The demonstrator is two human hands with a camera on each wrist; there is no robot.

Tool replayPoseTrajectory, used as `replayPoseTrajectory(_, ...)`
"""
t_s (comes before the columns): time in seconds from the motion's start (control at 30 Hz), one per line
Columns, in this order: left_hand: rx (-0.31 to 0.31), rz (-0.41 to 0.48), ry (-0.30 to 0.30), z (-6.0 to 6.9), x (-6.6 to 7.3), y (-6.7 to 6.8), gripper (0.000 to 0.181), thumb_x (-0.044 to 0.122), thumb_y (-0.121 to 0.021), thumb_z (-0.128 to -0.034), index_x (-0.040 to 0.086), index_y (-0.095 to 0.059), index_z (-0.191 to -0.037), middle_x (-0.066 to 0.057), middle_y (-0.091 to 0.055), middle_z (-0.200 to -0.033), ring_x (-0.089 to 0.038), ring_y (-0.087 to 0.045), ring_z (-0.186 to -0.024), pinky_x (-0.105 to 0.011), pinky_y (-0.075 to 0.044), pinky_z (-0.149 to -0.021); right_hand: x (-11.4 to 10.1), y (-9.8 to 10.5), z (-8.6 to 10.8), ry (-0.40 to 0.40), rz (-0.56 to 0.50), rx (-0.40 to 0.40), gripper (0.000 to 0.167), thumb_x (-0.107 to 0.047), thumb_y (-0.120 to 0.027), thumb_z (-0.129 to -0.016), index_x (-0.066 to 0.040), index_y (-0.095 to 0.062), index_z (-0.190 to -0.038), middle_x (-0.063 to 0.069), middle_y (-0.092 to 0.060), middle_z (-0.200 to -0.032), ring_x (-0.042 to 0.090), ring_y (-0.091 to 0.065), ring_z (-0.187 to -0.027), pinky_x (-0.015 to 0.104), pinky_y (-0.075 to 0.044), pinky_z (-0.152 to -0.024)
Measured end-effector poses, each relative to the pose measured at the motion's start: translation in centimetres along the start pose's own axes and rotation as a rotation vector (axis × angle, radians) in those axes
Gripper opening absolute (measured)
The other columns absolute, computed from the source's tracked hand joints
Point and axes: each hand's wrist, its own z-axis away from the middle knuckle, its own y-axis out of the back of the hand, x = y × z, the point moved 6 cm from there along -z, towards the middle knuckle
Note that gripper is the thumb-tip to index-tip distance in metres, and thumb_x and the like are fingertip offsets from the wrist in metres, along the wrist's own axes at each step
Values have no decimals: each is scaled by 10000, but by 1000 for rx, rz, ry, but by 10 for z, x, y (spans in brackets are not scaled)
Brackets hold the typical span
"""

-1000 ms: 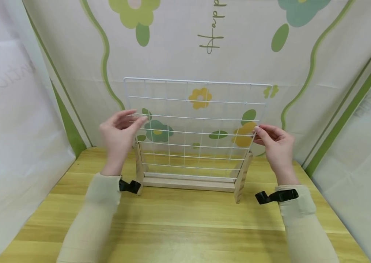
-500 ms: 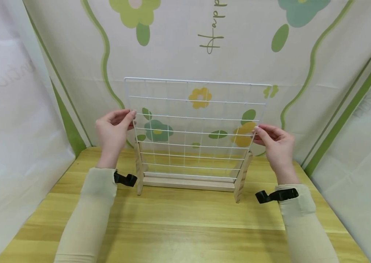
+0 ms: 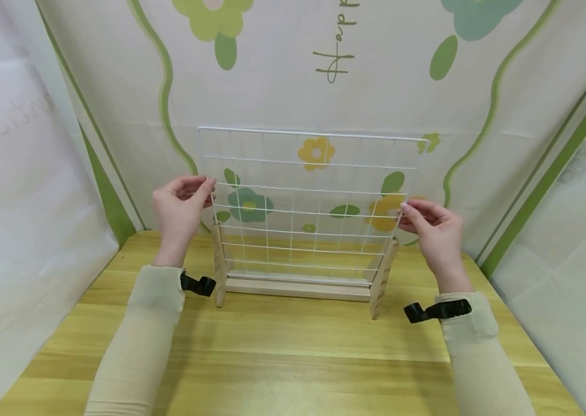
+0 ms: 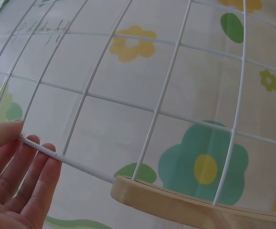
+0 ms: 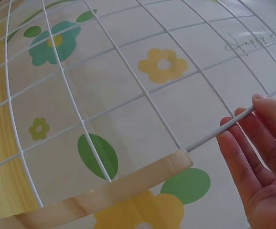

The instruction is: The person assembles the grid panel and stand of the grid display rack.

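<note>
A white wire grid panel (image 3: 313, 134) stands nearly upright in a pale wooden stand (image 3: 298, 289), its bottom wire along the crossbar. Thumb and fingers of my left hand (image 3: 178, 211) pinch the panel's left side wire, above the stand's left upright (image 3: 218, 263). On the other side, my right hand (image 3: 435, 231) pinches the right side wire a little above the right upright (image 3: 385, 280). The left wrist view shows the left hand (image 4: 23, 186) with fingertips behind the edge wire. A similar pinch by the right hand (image 5: 262, 157) appears in the right wrist view.
The stand rests on a wood-grain table (image 3: 293, 358). A pale cloth (image 3: 272, 98) with printed flowers and lettering hangs behind it, and more pale cloth (image 3: 22, 173) rises at both sides. Black straps (image 3: 451, 309) circle both sleeves.
My left hand has moved left from in front of the wires to pinch the side wire. The panel's top edge sits slightly lower in view. The right hand keeps its pinch.
</note>
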Motion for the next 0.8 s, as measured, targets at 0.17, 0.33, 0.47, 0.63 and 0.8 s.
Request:
replayPoseTrajectory(0.17, -9, -14, -19, 2, -4, 1, 319, 309, -808, -898, 17, -762, -1018, -78, -752, -901, -266, -734, -739, -285, -611, -695, 4, 2, 2, -6, 7, -20, 308, -130, -781, -915, 107, -704, -1095, 140, -739, -958, 235, -746, -807, 320, -607, -734)
replayPoseTrajectory(0.33, -10, -23, -19, 5, -8, 1, 313, 301, -813, -897, 13, -761, -1007, -64, -756, -900, -234, -732, -721, -253, -605, -672, 10, 3, 4, -11, 14, -42, 310, -128, -772, -924, 113, -695, -1104, 159, -731, -968, 248, -743, -828, 321, -606, -737)
replayPoseTrajectory(0.47, -14, -18, -9, 7, -8, 0, 303, 281, -819, -894, 6, -758, -1005, -64, -758, -907, -240, -733, -735, -245, -603, -665, 16, 5, 4, -12, 4, -40, 304, -120, -767, -929, 114, -691, -1106, 150, -730, -963, 234, -737, -831, 314, -607, -741)
replayPoseTrajectory(0.63, -21, -18, 1, 8, -8, -3, 291, 263, -824, -892, 6, -752, -1009, -70, -754, -907, -207, -726, -729, -240, -602, -663, 20, 7, 3, -15, -6, -18, 288, -103, -785, -913, 113, -699, -1083, 110, -735, -943, 197, -730, -799, 310, -609, -732)
replayPoseTrajectory(0.8, -44, -13, 13, 11, -8, -5, 303, 277, -818, -897, 8, -746, -1014, -78, -752, -919, -217, -725, -748, -244, -603, -680, 19, 8, 4, 5, 122, 16, 275, -107, -826, -878, 92, -720, -1034, 66, -744, -916, 164, -727, -753, 273, -607, -709)
